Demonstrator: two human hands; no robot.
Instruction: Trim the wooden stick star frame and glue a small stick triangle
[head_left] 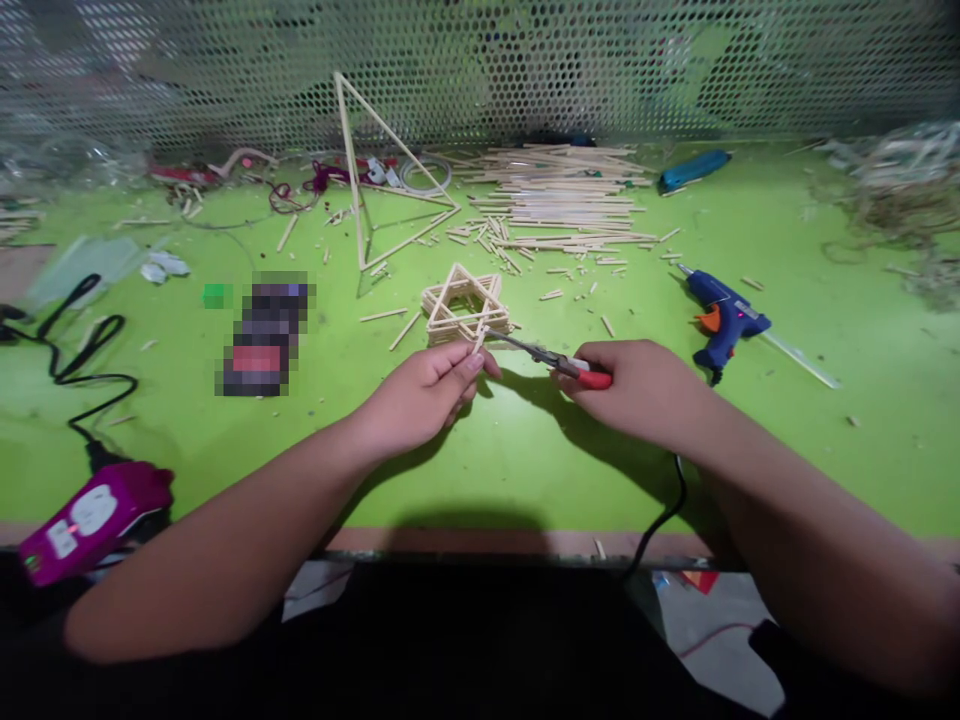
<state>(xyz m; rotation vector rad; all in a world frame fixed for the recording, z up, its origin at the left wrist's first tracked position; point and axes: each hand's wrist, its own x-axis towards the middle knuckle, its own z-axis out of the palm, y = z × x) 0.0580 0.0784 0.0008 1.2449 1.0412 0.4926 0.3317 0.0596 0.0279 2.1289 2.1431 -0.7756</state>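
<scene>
Between the thumb and fingers of my left hand (427, 390) is a short wooden stick (478, 343), its upper end standing out. My right hand (637, 380) grips pliers (551, 358) with red-and-white handles. Their long jaws reach left to the top of that stick; whether they touch it cannot be made out. Just behind the jaws sits a star-shaped frame (499, 290) built of stacked wooden sticks on the green table (517, 470). A large triangular stick frame (347, 150) stands farther back on the left.
Many loose sticks (570, 195) lie at the back, with cut bits before them. A blue glue gun (724, 310) rests at right, its cord running to the front edge. A blurred-out dark object (262, 340) and a magenta device (97, 520) are at left. Perforated metal mesh (480, 70) borders the back.
</scene>
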